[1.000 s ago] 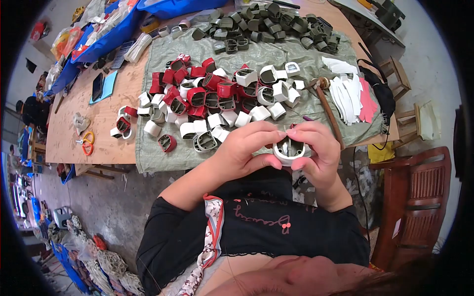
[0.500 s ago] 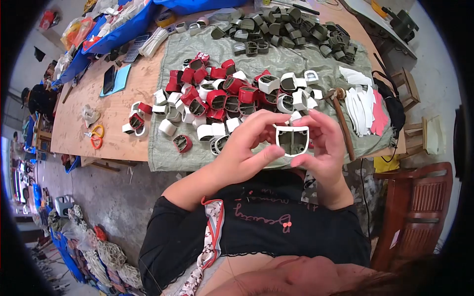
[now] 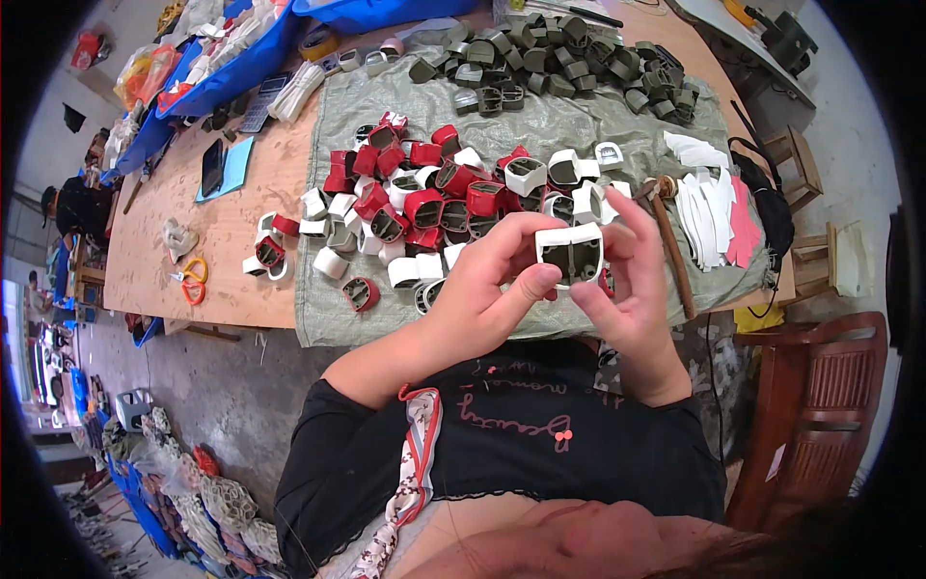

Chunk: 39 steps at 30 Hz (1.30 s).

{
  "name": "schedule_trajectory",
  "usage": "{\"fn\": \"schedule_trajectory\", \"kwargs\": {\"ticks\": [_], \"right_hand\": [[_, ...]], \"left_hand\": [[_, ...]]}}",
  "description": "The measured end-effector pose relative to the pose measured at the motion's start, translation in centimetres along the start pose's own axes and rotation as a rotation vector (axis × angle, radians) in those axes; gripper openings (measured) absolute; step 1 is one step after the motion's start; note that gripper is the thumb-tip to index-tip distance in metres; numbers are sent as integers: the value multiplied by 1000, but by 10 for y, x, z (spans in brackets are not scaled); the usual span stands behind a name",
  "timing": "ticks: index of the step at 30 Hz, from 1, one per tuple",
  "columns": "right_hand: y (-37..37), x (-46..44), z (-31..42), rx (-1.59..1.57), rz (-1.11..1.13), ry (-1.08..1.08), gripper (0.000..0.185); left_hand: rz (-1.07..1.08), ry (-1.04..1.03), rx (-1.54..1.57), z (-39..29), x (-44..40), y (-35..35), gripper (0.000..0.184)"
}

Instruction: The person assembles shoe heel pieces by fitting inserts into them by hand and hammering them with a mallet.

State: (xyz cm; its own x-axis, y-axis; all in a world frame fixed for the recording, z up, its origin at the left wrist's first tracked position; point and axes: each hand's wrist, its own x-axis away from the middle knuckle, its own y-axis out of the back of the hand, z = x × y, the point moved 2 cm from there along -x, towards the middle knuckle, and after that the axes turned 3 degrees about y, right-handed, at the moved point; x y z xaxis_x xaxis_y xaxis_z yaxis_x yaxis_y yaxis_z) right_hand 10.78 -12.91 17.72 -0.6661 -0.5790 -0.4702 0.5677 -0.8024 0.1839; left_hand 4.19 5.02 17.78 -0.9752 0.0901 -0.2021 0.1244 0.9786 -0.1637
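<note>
Between my two hands is a white D-shaped piece (image 3: 570, 233) with a dark, ribbed hollow facing the camera. My left hand (image 3: 487, 288) grips its left side, the thumb at the lower left edge. At its right side, my right hand (image 3: 632, 280) has its thumb on the lower right rim and its fingers curled behind. A bit of red shows beside the right fingers. Beyond my hands lies a heap of red pieces (image 3: 422, 206) and white pieces (image 3: 330, 262) on a green woven sheet (image 3: 333, 330).
Dark green pieces (image 3: 569, 58) are heaped at the back. A hammer (image 3: 672, 246), white strips (image 3: 696, 217) and pink strips (image 3: 745, 222) lie at the right. Orange scissors (image 3: 194, 280), a phone (image 3: 212, 167) and blue trays (image 3: 227, 72) are at the left. A wooden chair (image 3: 820, 415) stands at the right.
Over the last second the white piece has been raised and tilted, so its hollow faces the camera more fully. Most recently it rose slightly, and the right fingers shifted at its side.
</note>
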Motion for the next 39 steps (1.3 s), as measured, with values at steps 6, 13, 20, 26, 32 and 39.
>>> {"fn": "schedule_trajectory", "kwargs": {"ticks": [6,13,20,26,32,39], "right_hand": [[-13,-1,-16,-157,-110,6,83],[4,-16,-10,193,33,222,79],[-4,-22,-8,288,56,509,58],[-3,-17,-8,148,36,490,49],[-26,-4,-38,191,113,508,66],[-30,24,-72,-37,-112,-117,66]], "left_hand": [[-69,-136,-196,9,-3,3,38],[-100,-492,-754,7,-4,16,55],[-166,-588,-566,7,1,19,43],[-75,-593,-678,4,10,24,42],[-121,-578,-773,26,31,41,42],[-988,-216,-844,10,104,180,33]]}}
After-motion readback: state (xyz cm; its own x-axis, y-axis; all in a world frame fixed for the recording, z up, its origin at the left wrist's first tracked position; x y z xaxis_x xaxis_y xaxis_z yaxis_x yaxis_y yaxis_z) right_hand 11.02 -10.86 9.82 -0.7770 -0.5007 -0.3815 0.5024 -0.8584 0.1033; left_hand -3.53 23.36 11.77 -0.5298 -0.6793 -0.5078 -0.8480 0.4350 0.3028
